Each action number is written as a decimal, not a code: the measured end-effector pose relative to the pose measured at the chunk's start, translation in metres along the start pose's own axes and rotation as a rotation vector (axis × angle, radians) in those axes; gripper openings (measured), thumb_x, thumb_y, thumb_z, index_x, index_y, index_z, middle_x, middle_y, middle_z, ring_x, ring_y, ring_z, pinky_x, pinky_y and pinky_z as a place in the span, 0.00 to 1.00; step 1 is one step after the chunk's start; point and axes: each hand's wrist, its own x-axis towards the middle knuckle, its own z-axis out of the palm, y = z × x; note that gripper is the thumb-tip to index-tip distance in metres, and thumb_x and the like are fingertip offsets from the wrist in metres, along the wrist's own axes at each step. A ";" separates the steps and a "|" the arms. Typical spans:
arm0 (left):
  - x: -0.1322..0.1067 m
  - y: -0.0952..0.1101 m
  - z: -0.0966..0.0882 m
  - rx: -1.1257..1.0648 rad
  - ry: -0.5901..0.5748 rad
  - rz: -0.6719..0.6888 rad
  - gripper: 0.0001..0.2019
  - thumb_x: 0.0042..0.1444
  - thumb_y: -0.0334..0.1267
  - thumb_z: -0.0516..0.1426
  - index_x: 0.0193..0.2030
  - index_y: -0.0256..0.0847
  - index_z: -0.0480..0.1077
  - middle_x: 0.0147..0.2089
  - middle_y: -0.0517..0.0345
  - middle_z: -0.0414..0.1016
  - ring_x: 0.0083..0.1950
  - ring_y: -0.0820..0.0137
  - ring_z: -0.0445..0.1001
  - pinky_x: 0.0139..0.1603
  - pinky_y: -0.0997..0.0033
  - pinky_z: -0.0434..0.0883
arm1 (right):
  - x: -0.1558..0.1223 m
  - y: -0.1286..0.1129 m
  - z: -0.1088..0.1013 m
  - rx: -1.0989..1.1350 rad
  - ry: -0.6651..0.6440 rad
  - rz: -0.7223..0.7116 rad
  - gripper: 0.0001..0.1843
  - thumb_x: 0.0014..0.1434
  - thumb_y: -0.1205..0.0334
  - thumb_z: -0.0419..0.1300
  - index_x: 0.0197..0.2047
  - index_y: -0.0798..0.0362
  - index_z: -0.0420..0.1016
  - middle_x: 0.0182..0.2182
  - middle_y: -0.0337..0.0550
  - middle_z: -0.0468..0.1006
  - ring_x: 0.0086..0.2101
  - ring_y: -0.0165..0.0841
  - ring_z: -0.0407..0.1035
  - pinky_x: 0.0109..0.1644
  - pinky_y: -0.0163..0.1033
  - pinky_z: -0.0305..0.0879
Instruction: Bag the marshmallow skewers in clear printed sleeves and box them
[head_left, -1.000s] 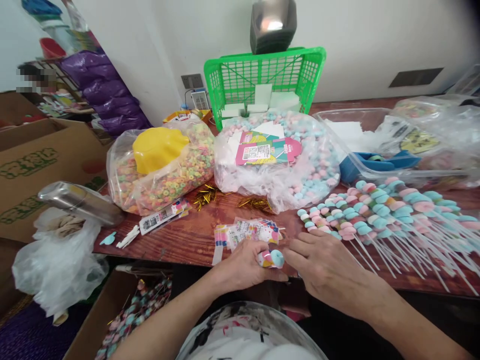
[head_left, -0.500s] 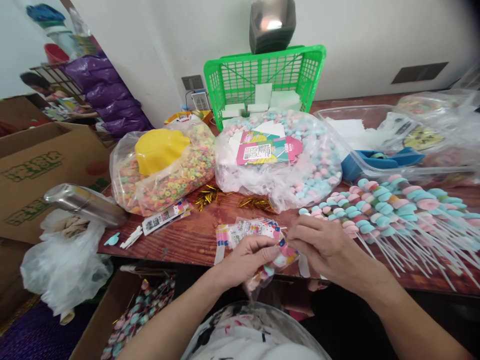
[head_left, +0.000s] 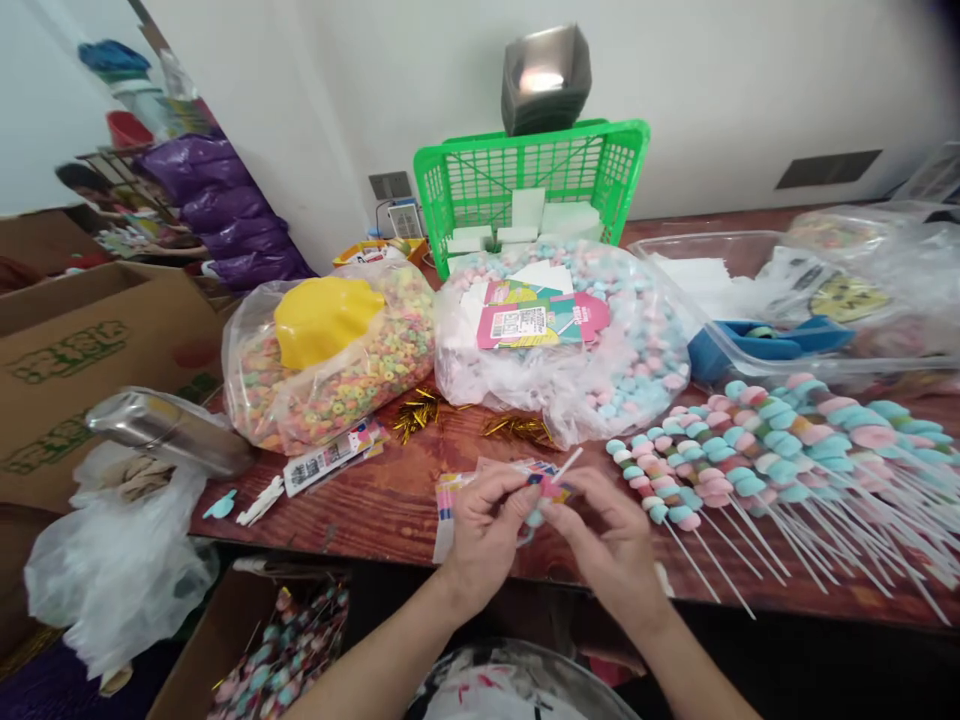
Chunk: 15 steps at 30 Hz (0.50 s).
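Observation:
My left hand (head_left: 484, 530) and my right hand (head_left: 615, 530) meet at the table's front edge, fingers pinched together. Between them is a small printed candy bag (head_left: 553, 490) with pink and dark blue on it. A blue sweet (head_left: 535, 517) shows at its lower part, and a white stick (head_left: 568, 463) pokes out at the top. Just behind the left hand lie flat printed bags (head_left: 445, 500), partly hidden by it. To the right of my right hand, many marshmallow skewers (head_left: 750, 440) lie in a pile, their white sticks toward me.
Bags of ring-shaped sweets (head_left: 337, 390) and marshmallows (head_left: 645, 330) stand behind. A green basket (head_left: 532, 150), a clear tub (head_left: 750, 355) and a steel flask (head_left: 172, 430) surround them. A carton of skewers (head_left: 277, 650) is below left. Another person (head_left: 90, 190) sits far left.
Both hands have turned the bag so the stick now points up and right. The right hand has moved slightly left and lower. The view has tilted a little upward.

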 end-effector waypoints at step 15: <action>-0.018 -0.011 0.001 -0.414 -0.318 -0.481 0.22 0.54 0.56 0.58 0.29 0.35 0.70 0.28 0.59 0.68 0.30 0.75 0.64 0.37 0.75 0.64 | -0.002 0.013 0.016 0.361 -0.146 0.102 0.03 0.57 0.63 0.61 0.31 0.50 0.73 0.37 0.44 0.76 0.39 0.35 0.71 0.44 0.44 0.68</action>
